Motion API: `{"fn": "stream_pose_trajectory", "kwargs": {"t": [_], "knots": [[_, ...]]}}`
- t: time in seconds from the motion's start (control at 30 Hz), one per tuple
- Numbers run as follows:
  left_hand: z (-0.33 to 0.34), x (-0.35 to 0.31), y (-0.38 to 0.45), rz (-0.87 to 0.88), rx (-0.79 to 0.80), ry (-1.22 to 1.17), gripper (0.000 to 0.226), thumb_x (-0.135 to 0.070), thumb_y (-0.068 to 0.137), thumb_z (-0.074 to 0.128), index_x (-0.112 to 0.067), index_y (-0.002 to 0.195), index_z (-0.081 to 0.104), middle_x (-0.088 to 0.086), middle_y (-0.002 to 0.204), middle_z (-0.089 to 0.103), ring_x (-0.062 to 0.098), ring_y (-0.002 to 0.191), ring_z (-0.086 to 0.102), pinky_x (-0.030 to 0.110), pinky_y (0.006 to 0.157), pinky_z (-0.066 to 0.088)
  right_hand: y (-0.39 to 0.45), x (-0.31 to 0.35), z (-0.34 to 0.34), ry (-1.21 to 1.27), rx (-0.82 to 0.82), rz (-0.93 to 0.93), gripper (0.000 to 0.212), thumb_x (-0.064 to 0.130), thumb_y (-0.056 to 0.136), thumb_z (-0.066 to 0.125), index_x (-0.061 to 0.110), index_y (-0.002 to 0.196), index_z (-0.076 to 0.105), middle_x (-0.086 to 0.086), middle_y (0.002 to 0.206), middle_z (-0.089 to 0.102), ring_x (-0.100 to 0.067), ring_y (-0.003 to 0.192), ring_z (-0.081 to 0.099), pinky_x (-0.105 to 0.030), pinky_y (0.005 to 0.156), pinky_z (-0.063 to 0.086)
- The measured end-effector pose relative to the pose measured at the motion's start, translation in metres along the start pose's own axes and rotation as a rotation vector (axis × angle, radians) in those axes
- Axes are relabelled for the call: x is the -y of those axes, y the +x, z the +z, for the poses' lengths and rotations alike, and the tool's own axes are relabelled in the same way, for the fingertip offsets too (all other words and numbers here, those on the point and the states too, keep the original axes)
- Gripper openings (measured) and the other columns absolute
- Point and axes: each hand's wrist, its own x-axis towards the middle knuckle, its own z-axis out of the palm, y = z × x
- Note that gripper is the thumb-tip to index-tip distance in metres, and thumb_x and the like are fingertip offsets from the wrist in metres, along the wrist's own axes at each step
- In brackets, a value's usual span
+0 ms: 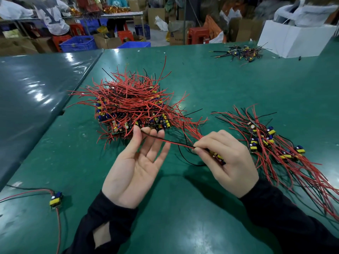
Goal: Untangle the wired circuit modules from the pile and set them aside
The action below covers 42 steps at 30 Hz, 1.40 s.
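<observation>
A tangled pile (128, 103) of red and black wires with small blue-and-yellow circuit modules lies on the green table, just beyond my hands. My right hand (227, 162) is closed around a bunch of modules (218, 157), whose red wires run back toward the pile. My left hand (135, 167) is palm up with fingers spread; one red-and-black wire (165, 141) from the held bunch lies across its fingertips, not gripped. To the right lies a separated group of modules (271, 143) with wires fanned toward the near right.
A single wired module (56, 198) lies near the front left. A small heap of parts (240, 53) and a white box (297, 39) sit at the far right. The table seam (82, 74) runs at left. People, crates and stools stand beyond the far edge.
</observation>
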Motion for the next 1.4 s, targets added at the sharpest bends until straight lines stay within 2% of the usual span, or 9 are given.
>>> {"fn": "stream_pose_trajectory", "kwargs": {"t": [0.17, 0.5, 0.57, 0.63, 0.73, 0.9, 1.1, 1.33, 1.4], "knots": [[-0.004, -0.003, -0.002, 0.007, -0.022, 0.007, 0.022, -0.025, 0.07, 0.066, -0.016, 0.05, 0.065, -0.005, 0.055, 0.058, 0.01, 0.054, 0.063, 0.03, 0.073, 0.058, 0.001, -0.002, -0.003, -0.097, 0.046, -0.037, 0.017, 0.029, 0.094, 0.055, 0.019, 0.088, 0.067, 0.011, 0.09, 0.065, -0.021, 0.081, 0.054, -0.043, 0.07, 0.042], [-0.008, -0.004, -0.005, -0.049, 0.166, 0.037, 0.024, -0.028, 0.078, 0.061, -0.018, 0.056, 0.055, -0.007, 0.057, 0.038, 0.007, 0.048, 0.043, 0.024, 0.071, 0.05, 0.0, 0.003, 0.0, -0.147, 0.082, -0.095, 0.02, 0.031, 0.094, 0.054, 0.02, 0.088, 0.069, 0.013, 0.092, 0.066, -0.02, 0.083, 0.058, -0.037, 0.078, 0.038], [-0.006, -0.002, -0.004, 0.049, 0.139, 0.053, 0.026, -0.035, 0.081, 0.057, -0.019, 0.062, 0.066, -0.007, 0.061, 0.051, 0.007, 0.057, 0.056, 0.027, 0.074, 0.056, -0.001, 0.005, 0.001, -0.101, 0.073, -0.072, 0.018, 0.029, 0.093, 0.055, 0.018, 0.088, 0.068, 0.011, 0.09, 0.066, -0.021, 0.083, 0.058, -0.039, 0.076, 0.039], [-0.004, 0.002, -0.003, 0.138, 0.166, 0.152, 0.032, -0.046, 0.074, 0.061, -0.019, 0.083, 0.075, -0.003, 0.082, 0.069, 0.012, 0.086, 0.068, 0.031, 0.085, 0.055, -0.002, 0.008, 0.001, -0.003, 0.049, -0.01, 0.017, 0.028, 0.092, 0.055, 0.018, 0.087, 0.067, 0.01, 0.088, 0.065, -0.019, 0.083, 0.057, -0.04, 0.074, 0.04], [-0.001, 0.014, -0.006, 0.151, 0.226, 0.334, 0.066, -0.047, 0.056, 0.083, -0.01, 0.11, 0.07, 0.008, 0.112, 0.069, 0.019, 0.112, 0.062, 0.033, 0.095, 0.05, -0.003, 0.011, 0.003, 0.113, 0.006, 0.064, 0.016, 0.027, 0.092, 0.055, 0.017, 0.084, 0.066, 0.01, 0.086, 0.063, -0.016, 0.081, 0.055, -0.042, 0.073, 0.041], [-0.002, 0.036, -0.007, 0.123, 0.073, 0.413, 0.031, -0.024, 0.059, 0.071, -0.006, 0.084, 0.077, 0.011, 0.088, 0.073, 0.014, 0.084, 0.068, 0.023, 0.078, 0.055, -0.004, 0.015, 0.005, 0.092, 0.011, 0.055, 0.016, 0.026, 0.092, 0.055, 0.017, 0.085, 0.066, 0.009, 0.085, 0.063, -0.015, 0.079, 0.053, -0.041, 0.072, 0.041], [-0.003, 0.043, -0.007, 0.037, 0.052, 0.352, 0.027, -0.03, 0.064, 0.067, -0.008, 0.076, 0.077, 0.008, 0.08, 0.072, 0.012, 0.078, 0.067, 0.025, 0.077, 0.056, -0.004, 0.015, 0.003, -0.022, 0.016, 0.007, 0.018, 0.027, 0.093, 0.054, 0.016, 0.086, 0.067, 0.009, 0.086, 0.063, -0.015, 0.081, 0.053, -0.031, 0.076, 0.036], [-0.009, 0.038, -0.006, -0.202, 0.167, 0.155, 0.027, -0.03, 0.057, 0.087, -0.013, 0.067, 0.068, -0.001, 0.077, 0.064, 0.013, 0.078, 0.065, 0.033, 0.08, 0.056, -0.002, 0.014, 0.001, -0.069, 0.042, -0.09, 0.019, 0.03, 0.094, 0.053, 0.02, 0.091, 0.069, 0.013, 0.092, 0.065, -0.018, 0.085, 0.056, -0.037, 0.079, 0.035], [-0.009, 0.036, -0.006, -0.2, 0.171, 0.219, 0.02, -0.033, 0.065, 0.078, -0.015, 0.067, 0.069, -0.002, 0.078, 0.065, 0.012, 0.078, 0.064, 0.033, 0.081, 0.055, -0.002, 0.013, 0.001, -0.109, 0.034, -0.103, 0.02, 0.03, 0.094, 0.054, 0.019, 0.09, 0.071, 0.012, 0.092, 0.065, -0.018, 0.085, 0.057, -0.037, 0.079, 0.036]]}}
